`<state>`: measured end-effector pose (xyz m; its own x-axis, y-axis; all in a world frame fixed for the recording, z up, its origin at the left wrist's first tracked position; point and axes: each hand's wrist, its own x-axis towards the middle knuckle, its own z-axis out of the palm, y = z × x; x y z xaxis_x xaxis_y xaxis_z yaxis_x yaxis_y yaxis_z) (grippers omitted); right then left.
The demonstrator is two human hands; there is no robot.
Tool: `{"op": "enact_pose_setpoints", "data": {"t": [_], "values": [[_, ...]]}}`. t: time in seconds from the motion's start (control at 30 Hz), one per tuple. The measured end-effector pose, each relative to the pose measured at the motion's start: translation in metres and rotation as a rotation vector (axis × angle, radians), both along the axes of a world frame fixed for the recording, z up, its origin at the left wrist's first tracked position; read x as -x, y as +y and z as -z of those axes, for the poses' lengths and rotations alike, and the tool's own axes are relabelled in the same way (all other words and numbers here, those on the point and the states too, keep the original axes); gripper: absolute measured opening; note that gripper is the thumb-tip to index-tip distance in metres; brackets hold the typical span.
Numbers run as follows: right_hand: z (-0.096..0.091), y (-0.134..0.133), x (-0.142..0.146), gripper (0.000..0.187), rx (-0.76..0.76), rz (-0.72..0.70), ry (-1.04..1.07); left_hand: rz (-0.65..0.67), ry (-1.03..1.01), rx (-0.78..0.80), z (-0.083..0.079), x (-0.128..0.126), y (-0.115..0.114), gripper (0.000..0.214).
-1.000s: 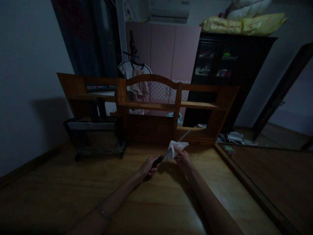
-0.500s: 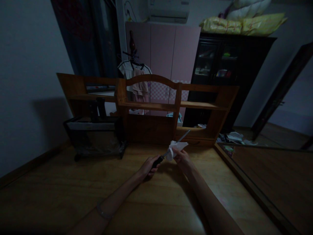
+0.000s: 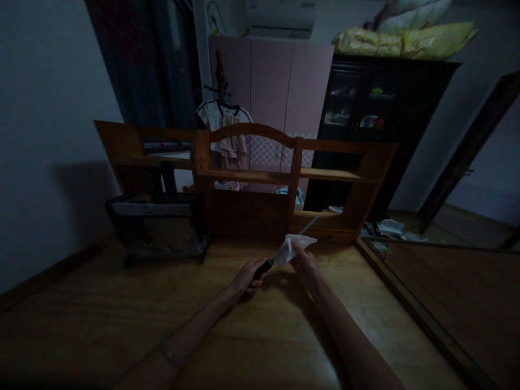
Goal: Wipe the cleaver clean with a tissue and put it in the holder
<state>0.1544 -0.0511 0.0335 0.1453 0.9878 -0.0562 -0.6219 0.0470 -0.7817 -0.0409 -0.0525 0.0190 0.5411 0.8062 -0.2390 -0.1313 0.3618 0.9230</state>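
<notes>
My left hand point(image 3: 248, 277) is wrapped round the black handle of a long, narrow, knife-like tool point(image 3: 307, 225). Its slim grey metal part points up and away to the right; whether it is a flat blade or a round rod is too dim to tell. In my right hand point(image 3: 304, 262), a white tissue point(image 3: 298, 245) is pinched around the middle of the metal. The tip sticks out beyond the tissue, and a short stretch of metal shows between tissue and handle. Both hands are above the wooden tabletop point(image 3: 252, 346).
On the left of the table stands a dark knife-block-like holder point(image 3: 158, 227) with black handles sticking up. A wooden shelf unit point(image 3: 252, 176) runs along the back edge. To the right is a raised-edged brown panel point(image 3: 455, 287). Pink point(image 3: 270, 86) and black cabinets point(image 3: 390, 130) stand beyond.
My right hand and the tissue have shifted slightly up and right along the metal. The tissue now spreads flatter to the right. My left hand has barely moved.
</notes>
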Motion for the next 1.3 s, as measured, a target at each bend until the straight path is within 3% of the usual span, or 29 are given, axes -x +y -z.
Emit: {"op": "enact_pose_setpoints", "data": {"t": [0.6, 1.3], "values": [[-0.0043, -0.0036, 0.0014, 0.034, -0.031, -0.035, 0.029, -0.005, 0.012, -0.033, 0.0011, 0.0012, -0.0017, 0.046], [-0.0026, -0.0023, 0.001, 0.032, 0.045, -0.015, 0.001, 0.044, -0.001, 0.15, -0.0041, 0.0019, 0.0006, 0.04]]}}
